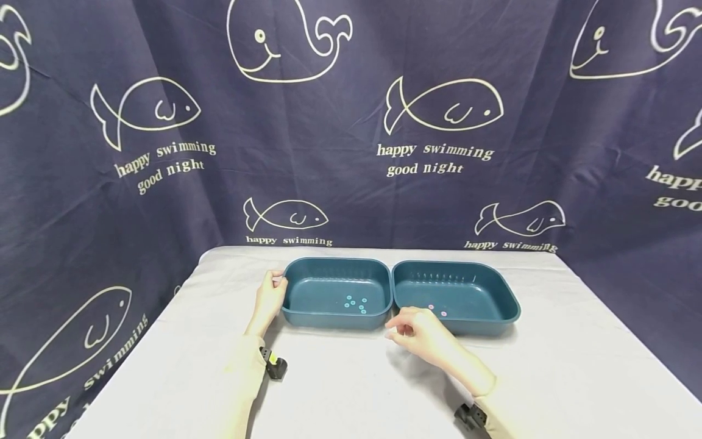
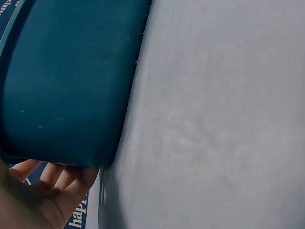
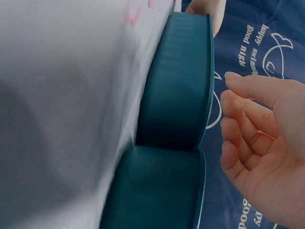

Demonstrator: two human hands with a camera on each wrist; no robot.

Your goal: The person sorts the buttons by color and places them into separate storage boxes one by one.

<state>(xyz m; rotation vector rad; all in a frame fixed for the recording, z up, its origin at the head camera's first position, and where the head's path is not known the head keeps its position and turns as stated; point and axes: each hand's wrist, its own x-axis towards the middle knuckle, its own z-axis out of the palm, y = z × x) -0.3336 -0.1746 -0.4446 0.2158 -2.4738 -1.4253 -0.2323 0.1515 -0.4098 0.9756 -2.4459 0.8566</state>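
Observation:
Two dark teal plastic bins stand end to end. At the outer end of the left bin (image 1: 312, 320), my left hand (image 1: 271, 297) holds its rim and end wall. The left wrist view shows the fingers (image 2: 71, 183) against that wall. Several small teal discs (image 1: 353, 302) lie on the left bin's floor. My right hand (image 1: 419, 332) hovers before the near side of the right bin (image 1: 485, 326), close to where the bins meet. Its fingers (image 3: 238, 129) are loosely bent, thumb apart from them, and nothing shows between them. Pink discs (image 1: 443, 314) lie in the right bin, partly hidden by that hand.
A white cloth covers the table (image 1: 340, 390). Behind and beside it hangs a navy curtain (image 1: 351, 177) with white fish and lettering. A small black device is strapped to each wrist.

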